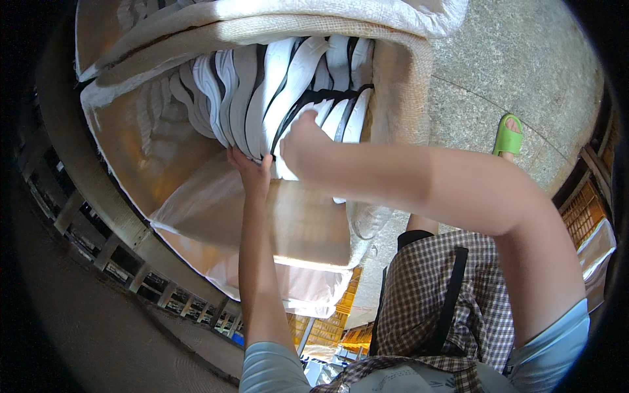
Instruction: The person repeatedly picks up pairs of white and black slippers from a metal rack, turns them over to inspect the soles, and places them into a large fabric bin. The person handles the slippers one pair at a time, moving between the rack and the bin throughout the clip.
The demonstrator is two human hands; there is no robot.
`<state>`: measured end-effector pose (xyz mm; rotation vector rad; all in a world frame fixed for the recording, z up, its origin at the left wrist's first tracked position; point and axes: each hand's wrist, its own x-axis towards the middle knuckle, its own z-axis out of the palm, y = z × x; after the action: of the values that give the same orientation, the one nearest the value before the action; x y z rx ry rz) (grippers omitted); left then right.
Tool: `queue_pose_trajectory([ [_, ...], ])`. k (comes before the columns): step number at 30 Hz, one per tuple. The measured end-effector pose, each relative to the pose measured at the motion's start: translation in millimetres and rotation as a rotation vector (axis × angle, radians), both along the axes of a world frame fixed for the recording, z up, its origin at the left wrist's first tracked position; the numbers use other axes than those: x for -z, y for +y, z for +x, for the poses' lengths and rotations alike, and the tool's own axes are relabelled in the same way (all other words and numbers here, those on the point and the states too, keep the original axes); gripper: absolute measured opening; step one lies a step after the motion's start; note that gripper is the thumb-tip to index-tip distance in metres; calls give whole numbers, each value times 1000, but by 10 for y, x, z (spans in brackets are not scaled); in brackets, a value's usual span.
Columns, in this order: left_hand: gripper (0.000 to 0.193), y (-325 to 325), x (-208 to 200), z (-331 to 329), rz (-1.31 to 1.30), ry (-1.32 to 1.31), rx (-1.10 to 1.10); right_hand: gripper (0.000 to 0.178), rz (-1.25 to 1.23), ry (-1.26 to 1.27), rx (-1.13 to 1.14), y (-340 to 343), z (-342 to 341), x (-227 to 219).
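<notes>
White and grey shoe soles (pixel 246 98) stand on edge in a packed row inside a large sack (pixel 393 78) of woven cloth. Dark edges show between several of them. My left hand (pixel 252 173) is at the near ends of the soles, its thumb and fingers gripping across a few of them. Over the right part of the row reaches my right hand (pixel 303 145), blurred by motion. Its thumb points up, and its other fingers are hidden or smeared. White soles lie directly beneath and beside it, so whether it grips one is unclear.
Another pale sack edge (pixel 314 10) rises beyond the open one. Concrete floor (pixel 491 59) lies to the right, with a foot in a green slipper (pixel 508 136). A checked apron (pixel 432 288) covers my lap. Orange-yellow crates (pixel 347 304) stand below the sack.
</notes>
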<state>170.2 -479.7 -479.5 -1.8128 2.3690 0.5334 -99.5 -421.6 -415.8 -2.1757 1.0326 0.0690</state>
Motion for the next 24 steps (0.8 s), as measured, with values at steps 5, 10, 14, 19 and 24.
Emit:
queue_pose_trajectory([
  [5, 87, -48, -35, -549, -82, 223, -283, 15, -333, -546, 285, 1013, -170, -364],
  [10, 79, -282, -281, -594, 219, -35, -35, 8, 58, -589, 42, 1950, -185, -482],
  [14, 79, -424, -539, -476, 218, 106, -152, 12, 160, -557, -18, 2693, -438, -780],
  [19, 68, 796, -908, -1066, -175, 145, -166, 19, 196, -337, 1, 3220, -1188, -1186],
  [24, 58, 2495, -2511, -2276, 451, 415, -90, 19, 157, -201, 124, 3330, -1733, -1785],
])
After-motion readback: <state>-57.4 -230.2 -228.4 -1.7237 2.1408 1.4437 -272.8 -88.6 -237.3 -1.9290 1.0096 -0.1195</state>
